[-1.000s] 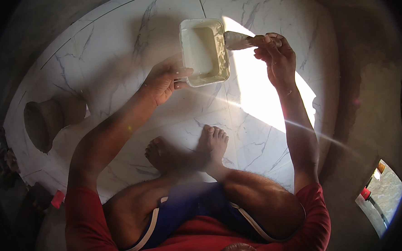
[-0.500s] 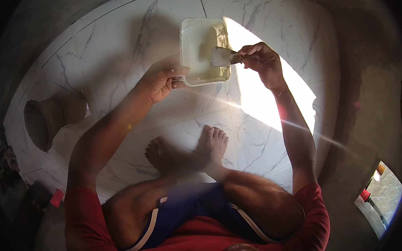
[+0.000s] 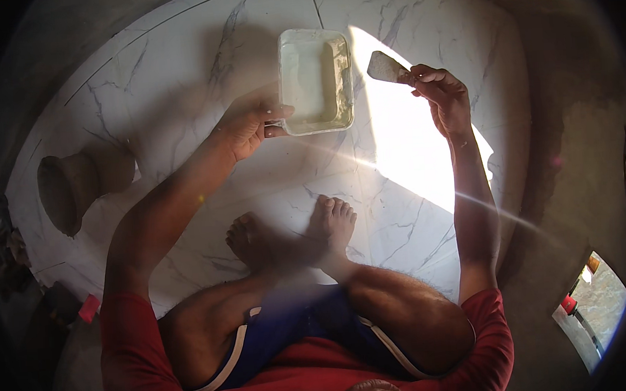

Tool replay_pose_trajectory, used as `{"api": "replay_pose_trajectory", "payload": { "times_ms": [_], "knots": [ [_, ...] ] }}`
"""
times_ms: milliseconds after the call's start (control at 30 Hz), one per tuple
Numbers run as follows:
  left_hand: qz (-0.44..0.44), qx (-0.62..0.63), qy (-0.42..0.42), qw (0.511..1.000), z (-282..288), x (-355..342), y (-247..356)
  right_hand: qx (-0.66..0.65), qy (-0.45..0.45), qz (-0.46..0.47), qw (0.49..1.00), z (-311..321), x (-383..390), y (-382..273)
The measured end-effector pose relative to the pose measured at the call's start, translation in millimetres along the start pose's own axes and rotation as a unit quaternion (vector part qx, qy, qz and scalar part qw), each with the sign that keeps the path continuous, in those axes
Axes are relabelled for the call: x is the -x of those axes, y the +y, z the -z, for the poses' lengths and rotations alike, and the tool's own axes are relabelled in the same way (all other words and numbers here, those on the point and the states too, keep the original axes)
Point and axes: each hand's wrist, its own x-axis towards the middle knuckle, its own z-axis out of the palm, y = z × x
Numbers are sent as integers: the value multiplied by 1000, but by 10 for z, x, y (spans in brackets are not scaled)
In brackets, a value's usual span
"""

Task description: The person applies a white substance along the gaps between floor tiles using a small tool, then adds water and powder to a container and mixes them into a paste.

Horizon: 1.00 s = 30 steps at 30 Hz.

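Note:
My left hand [image 3: 253,124] is closed on the lower left corner of a pale rectangular plastic tub [image 3: 286,83], thumb over its rim. The tub is held up, and whitish residue coats its inside. To the right of it, my right hand [image 3: 443,93] grips a small putty knife [image 3: 388,68] by its handle end. The flat, greyish blade points left toward the tub, apart from its rim. Fingers cover most of the handle.
White marble-patterned tiles [image 3: 207,194] lie under my bare feet [image 3: 328,223], with a bright sunlit patch on the right. A dull grey-brown vessel [image 3: 65,194] lies on its side at the left. Rough walls curve around, and a small opening [image 3: 592,312] shows at lower right.
My right hand has drawn the putty knife out from over the tub, to the right and slightly upward. The tub has shifted slightly and tilted a little in my left hand.

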Motion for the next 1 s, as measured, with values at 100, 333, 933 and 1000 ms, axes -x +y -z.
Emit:
{"api": "replay_pose_trajectory", "payload": {
  "times_ms": [100, 333, 933, 1000],
  "knots": [
    [-8, -7, 1, 1000, -32, -5, -6, -2, -11, 41, 999, -237, 48, -165],
    [-8, -37, 35, 999, -190, 73, 78, 334, 53, 39, 940, -921, -15, -316],
    [-37, -22, 39, 998, -324, 78, 112, 253, 111, 99, 956, -1027, 99, -172],
    [-49, -20, 39, 998, -361, 79, 112, 316, 120, 100, 936, -982, 66, -146]
  ]
}}
